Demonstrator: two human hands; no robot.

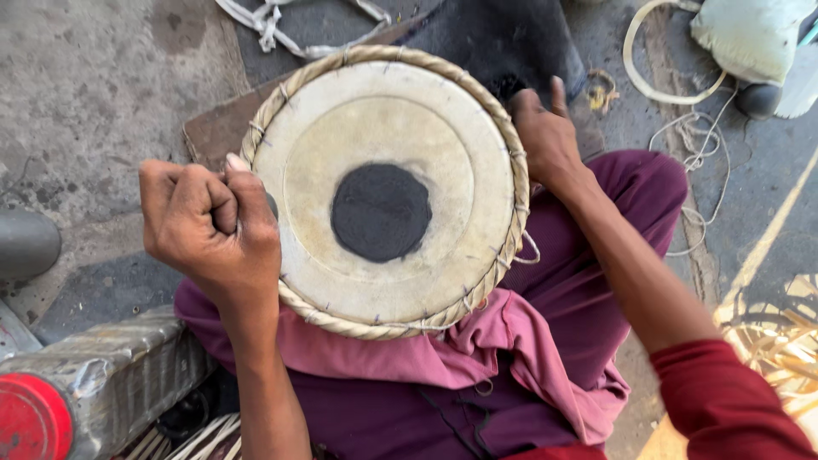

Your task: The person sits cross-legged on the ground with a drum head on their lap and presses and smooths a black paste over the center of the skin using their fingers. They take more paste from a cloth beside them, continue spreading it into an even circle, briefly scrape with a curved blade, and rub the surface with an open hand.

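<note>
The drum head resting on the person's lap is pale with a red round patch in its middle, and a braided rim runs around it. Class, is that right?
Not quite. In the head view the round patch in the middle of the drum head is black, not red. The rest holds: the head is pale, lies on the lap, and a braided rim runs around it.

Person seated, seen from above. Left hand (209,226) and forearm bare, no sleeve in view. Right hand (545,136) bare too; right sleeve (724,400) red, ending past the elbow. Trousers (588,281) dark maroon, loose-cut. Pink cloth (477,349), lighter than the trousers, crumpled over the lap. No rings or watch visible.
</note>
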